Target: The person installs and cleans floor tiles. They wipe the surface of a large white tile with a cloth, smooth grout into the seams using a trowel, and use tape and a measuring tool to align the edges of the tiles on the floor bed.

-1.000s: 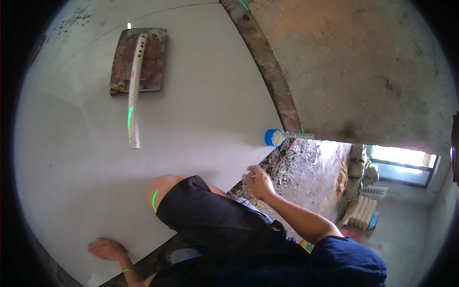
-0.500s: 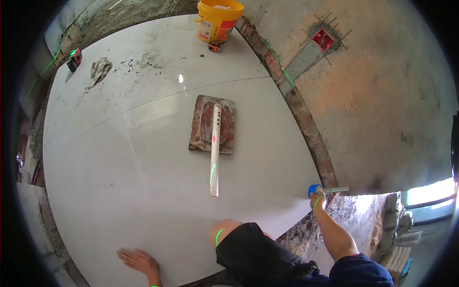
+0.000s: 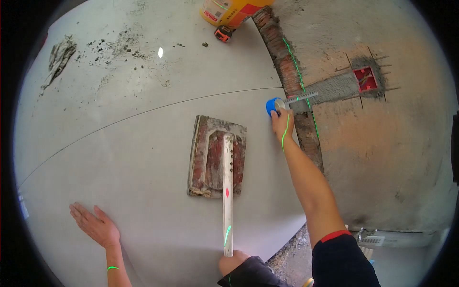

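Observation:
My right hand (image 3: 282, 125) grips a blue round tool (image 3: 272, 106) with a graduated white strip (image 3: 301, 97) sticking out toward the wall. It is at the right edge of the large pale tile (image 3: 162, 182), just below the thin seam. A green laser line crosses the strip. My left hand (image 3: 97, 226) rests on the tile at lower left, palm down with fingers stretched. Between my hands lies a mortar-stained float (image 3: 200, 160), reddish brown and rectangular. A white perforated bar (image 3: 228, 210) lies over it and reaches toward my knee.
Beyond the seam stand a yellow bucket (image 3: 229, 12) and an orange-black tape measure (image 3: 223, 33). A dirty rag (image 3: 60, 58) and mortar crumbs lie at far left. The bare wall (image 3: 377, 158) on the right has a red electrical box (image 3: 366, 79); a rough brick strip (image 3: 288, 62) borders the tile.
My right hand has carried the blue tool forward along the tile edge, up to near the seam. My left hand has slid forward on the tile. The whole view has shifted closer.

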